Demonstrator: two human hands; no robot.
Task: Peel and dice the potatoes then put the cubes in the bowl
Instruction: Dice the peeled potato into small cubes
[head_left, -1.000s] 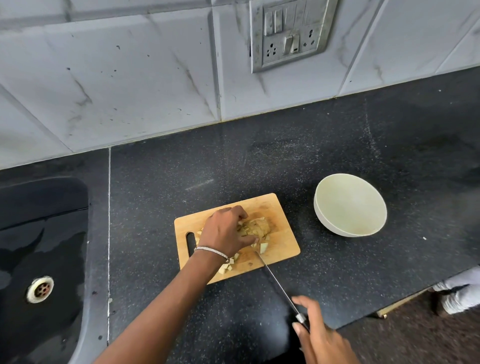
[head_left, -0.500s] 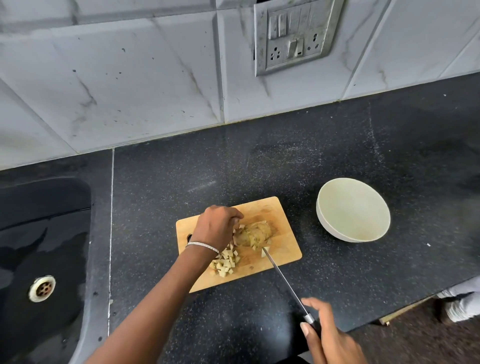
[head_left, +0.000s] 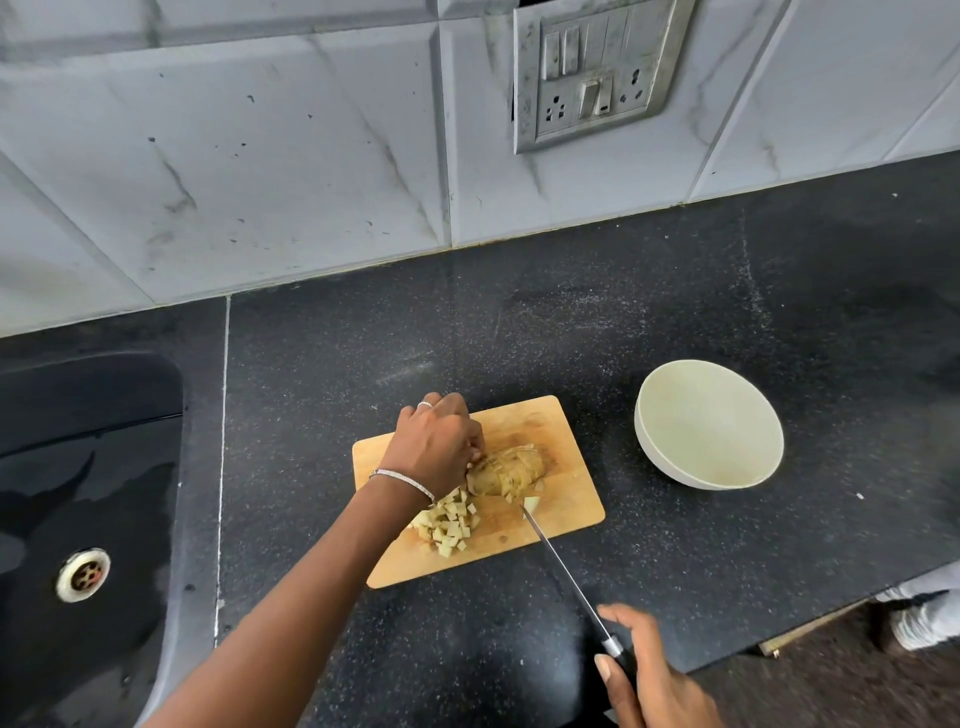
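Observation:
A sliced, peeled potato (head_left: 511, 470) lies on the wooden cutting board (head_left: 563, 501). My left hand (head_left: 434, 447) grips the potato's left end with curled fingers. A pile of potato cubes (head_left: 449, 525) sits on the board just below that hand. My right hand (head_left: 652, 680) holds the black handle of a knife (head_left: 563, 569) near the counter's front edge. The blade's tip rests on the board by one loose cube (head_left: 531, 503). The pale empty bowl (head_left: 709, 423) stands to the right of the board.
A black sink (head_left: 83, 493) with a metal drain is sunk into the dark counter (head_left: 727, 291) at the left. A tiled wall with a switch plate (head_left: 592, 67) rises behind. The counter's front edge runs at lower right, where a shoe (head_left: 930, 618) shows on the floor.
My left hand has moved up and left off the diced pile, which now lies uncovered, and holds the potato's left end. The knife has drawn back slightly from the potato.

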